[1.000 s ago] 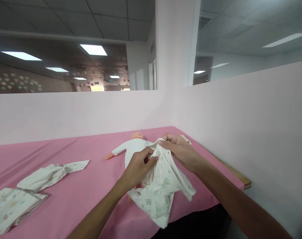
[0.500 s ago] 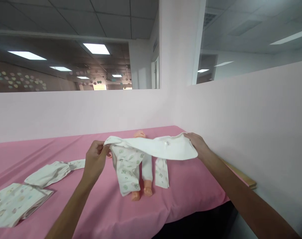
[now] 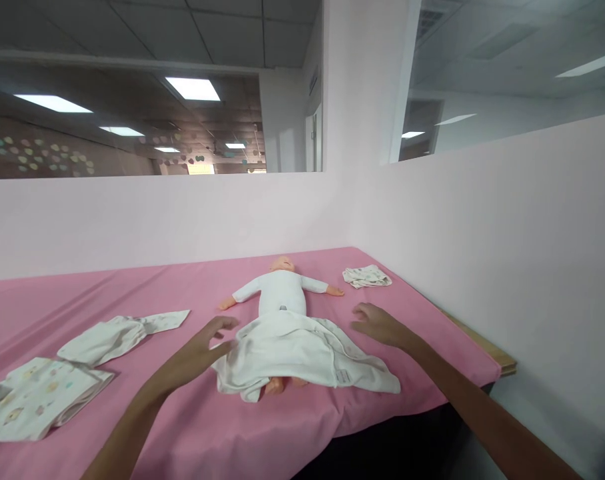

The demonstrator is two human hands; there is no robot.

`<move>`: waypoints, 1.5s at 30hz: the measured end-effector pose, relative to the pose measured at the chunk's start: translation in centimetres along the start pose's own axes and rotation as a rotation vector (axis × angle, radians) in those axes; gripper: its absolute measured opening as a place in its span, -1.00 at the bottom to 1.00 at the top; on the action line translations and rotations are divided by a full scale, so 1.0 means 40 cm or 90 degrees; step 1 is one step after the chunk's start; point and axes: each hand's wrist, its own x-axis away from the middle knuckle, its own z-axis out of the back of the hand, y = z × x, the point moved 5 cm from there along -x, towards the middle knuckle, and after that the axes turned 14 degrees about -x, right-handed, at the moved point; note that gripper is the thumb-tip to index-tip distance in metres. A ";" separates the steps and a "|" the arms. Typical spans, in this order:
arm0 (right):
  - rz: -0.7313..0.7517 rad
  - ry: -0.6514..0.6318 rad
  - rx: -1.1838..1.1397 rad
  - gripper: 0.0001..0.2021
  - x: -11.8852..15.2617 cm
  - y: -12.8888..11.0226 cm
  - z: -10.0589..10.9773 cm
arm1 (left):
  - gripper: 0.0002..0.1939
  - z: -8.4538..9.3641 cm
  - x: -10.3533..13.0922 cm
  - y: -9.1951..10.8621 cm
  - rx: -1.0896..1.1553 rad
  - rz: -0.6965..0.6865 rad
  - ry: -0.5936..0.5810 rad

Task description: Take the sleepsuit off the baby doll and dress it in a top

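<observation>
A baby doll (image 3: 282, 293) with a white body lies on its back, arms stretched out to both sides. Across its legs is spread a white baby garment (image 3: 292, 353), inside face up, with a small label near its right end; one foot pokes out below. My left hand (image 3: 207, 347) hovers at the garment's left edge, fingers apart and holding nothing; whether it touches the cloth I cannot tell. To the right of the garment, my right hand (image 3: 380, 325) is in the air with loosely curled, parted fingers and nothing in them.
The pink sheet (image 3: 182, 427) covers the table. On the left lie a folded printed cloth (image 3: 42, 400) and a white garment (image 3: 105, 340). A small folded printed cloth (image 3: 366, 276) is beyond my right hand. Pale walls (image 3: 507, 233) close off the back and right.
Both hands have let go of the white garment, which has dropped from the air onto the doll's legs. The doll's torso and arms now show, and so does the small cloth at right.
</observation>
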 end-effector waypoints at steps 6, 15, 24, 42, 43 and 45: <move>0.074 -0.056 -0.005 -0.89 -0.081 -0.082 -0.173 | -0.61 -0.093 -0.195 0.052 -0.010 -0.012 -0.003; 0.172 -0.033 -0.203 -0.88 -0.079 -0.188 -0.122 | -0.77 -0.017 -0.174 0.011 0.079 0.041 0.125; 0.198 -0.136 -0.438 -0.80 0.026 -0.418 -0.053 | -0.63 0.256 -0.007 0.033 0.156 0.028 0.324; 0.193 -0.028 -0.207 -0.70 -0.407 -0.484 -0.340 | -0.71 0.201 -0.216 -0.247 -0.332 0.290 0.296; 0.179 -0.006 -0.191 -0.69 -0.421 -0.457 -0.346 | -0.70 0.172 -0.231 -0.248 -0.338 0.281 0.289; 0.150 0.033 -0.172 -0.68 -0.437 -0.391 -0.347 | -0.67 0.116 -0.250 -0.240 -0.331 0.253 0.268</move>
